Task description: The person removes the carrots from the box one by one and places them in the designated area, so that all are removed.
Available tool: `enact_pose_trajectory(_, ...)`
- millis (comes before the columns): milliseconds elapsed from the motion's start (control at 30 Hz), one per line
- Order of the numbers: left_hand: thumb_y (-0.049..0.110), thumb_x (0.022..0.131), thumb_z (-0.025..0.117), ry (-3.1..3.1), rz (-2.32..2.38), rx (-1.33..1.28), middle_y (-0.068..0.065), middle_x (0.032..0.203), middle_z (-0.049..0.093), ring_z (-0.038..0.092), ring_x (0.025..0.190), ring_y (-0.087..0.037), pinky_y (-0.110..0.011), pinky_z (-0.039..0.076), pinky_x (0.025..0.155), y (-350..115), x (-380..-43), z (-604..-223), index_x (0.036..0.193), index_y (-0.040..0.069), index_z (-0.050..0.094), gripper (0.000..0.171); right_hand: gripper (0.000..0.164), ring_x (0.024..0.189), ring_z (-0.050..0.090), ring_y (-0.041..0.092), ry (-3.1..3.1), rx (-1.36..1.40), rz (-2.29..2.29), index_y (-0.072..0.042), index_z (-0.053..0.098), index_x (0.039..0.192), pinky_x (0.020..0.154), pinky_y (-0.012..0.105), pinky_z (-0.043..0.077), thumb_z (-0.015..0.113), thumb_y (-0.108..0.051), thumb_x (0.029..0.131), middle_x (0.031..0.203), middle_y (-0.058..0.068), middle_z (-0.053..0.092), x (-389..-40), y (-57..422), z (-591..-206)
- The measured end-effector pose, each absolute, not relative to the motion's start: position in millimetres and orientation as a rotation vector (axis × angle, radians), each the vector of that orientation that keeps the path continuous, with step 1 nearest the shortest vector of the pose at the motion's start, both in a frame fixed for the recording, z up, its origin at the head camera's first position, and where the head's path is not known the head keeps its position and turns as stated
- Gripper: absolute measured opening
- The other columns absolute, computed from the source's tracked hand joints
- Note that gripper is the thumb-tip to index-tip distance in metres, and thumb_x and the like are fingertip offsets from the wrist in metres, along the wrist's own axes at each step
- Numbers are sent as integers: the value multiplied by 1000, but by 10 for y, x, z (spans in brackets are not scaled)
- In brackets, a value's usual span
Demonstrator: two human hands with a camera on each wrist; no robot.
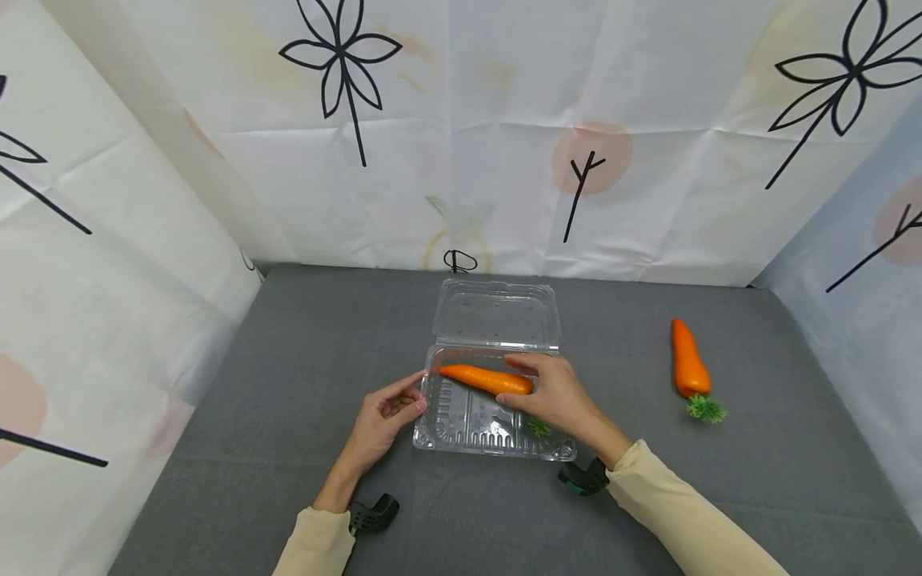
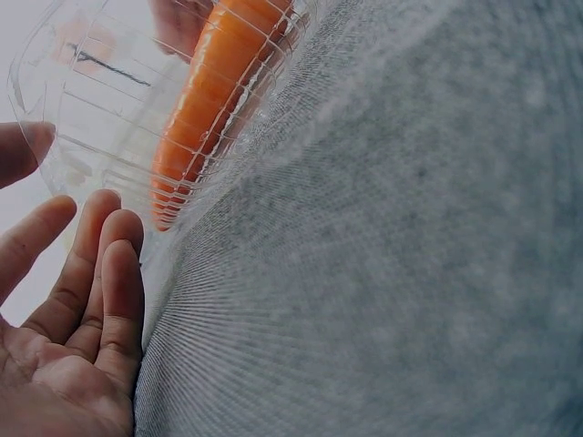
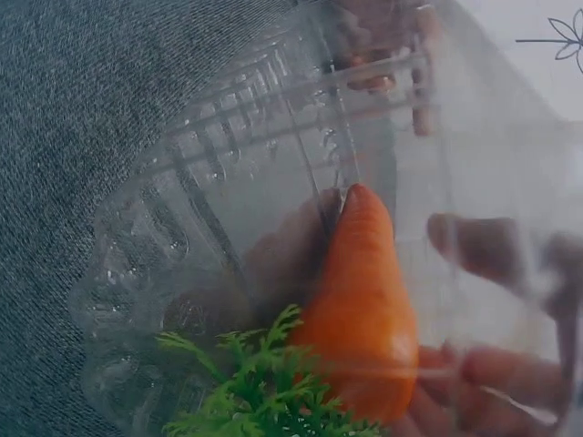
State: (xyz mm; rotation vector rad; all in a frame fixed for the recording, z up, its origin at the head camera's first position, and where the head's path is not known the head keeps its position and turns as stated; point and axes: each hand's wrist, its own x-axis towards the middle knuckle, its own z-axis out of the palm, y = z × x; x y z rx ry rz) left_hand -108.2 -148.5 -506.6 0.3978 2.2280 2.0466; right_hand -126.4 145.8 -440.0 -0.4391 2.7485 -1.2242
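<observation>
While curled around it, right hand (image 1: pixel 558 396) fingers gripping carrot (image 1: pixel 486 379) inside clear box (image 1: pixel 461 428); left hand (image 1: pixel 382 424) relaxed, touching box.

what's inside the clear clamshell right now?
One orange carrot lies across the open clamshell, gripped by the right hand. That hand covers its thick end; green leaves peek out below. The left hand touches the container's left edge.

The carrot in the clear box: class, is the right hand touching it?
Touching. In the head view the right hand has its fingers wrapped over the carrot inside the clear box; the right wrist view shows fingers closed around it.
</observation>
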Motion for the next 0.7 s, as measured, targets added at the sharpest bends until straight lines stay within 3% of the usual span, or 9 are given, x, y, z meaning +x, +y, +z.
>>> enact_pose_trajectory(100, 3, 95, 70, 2226, 2053, 396, -13, 100, 64, 61, 86, -11, -21, 51, 78, -1485, -1079, -5072, 138, -2, 60, 45, 59, 101, 65, 25, 2773, -422, -1137, 0, 66, 132, 81, 41, 53, 87, -22, 81, 129, 14, 67, -1284, 1422, -4417)
enact_pose_trajectory(233, 3, 95, 70, 2232, 2050, 390, -12, 100, 64, 61, 86, -12, -21, 51, 78, -1485, -1075, -5068, 138, -2, 60, 45, 57, 87, 61, 18, 2815, -404, -1025, -1, 68, 129, 82, 39, 44, 88, -20, 79, 124, 14, 69, -1308, 1364, -4455)
enact_pose_trajectory(500, 4, 96, 69, 2243, 2043, 400, -15, 99, 64, 60, 86, -11, -20, 50, 77, -1486, -1067, -5058, 138, -4, 60, 44, 51, 87, 62, 22, 2882, -418, -906, -1, 71, 124, 76, 40, 50, 89, -11, 77, 115, 14, 72, -1317, 1295, -4541)
enact_pose_trajectory(700, 2, 95, 69, 2230, 2049, 394, -16, 100, 63, 60, 87, -11, -20, 50, 79, -1490, -1068, -5044, 138, -5, 59, 44, 50, 80, 59, 18, 2880, -430, -980, -2, 70, 125, 69, 35, 48, 88, -12, 79, 113, 14, 72, -1304, 1306, -4493)
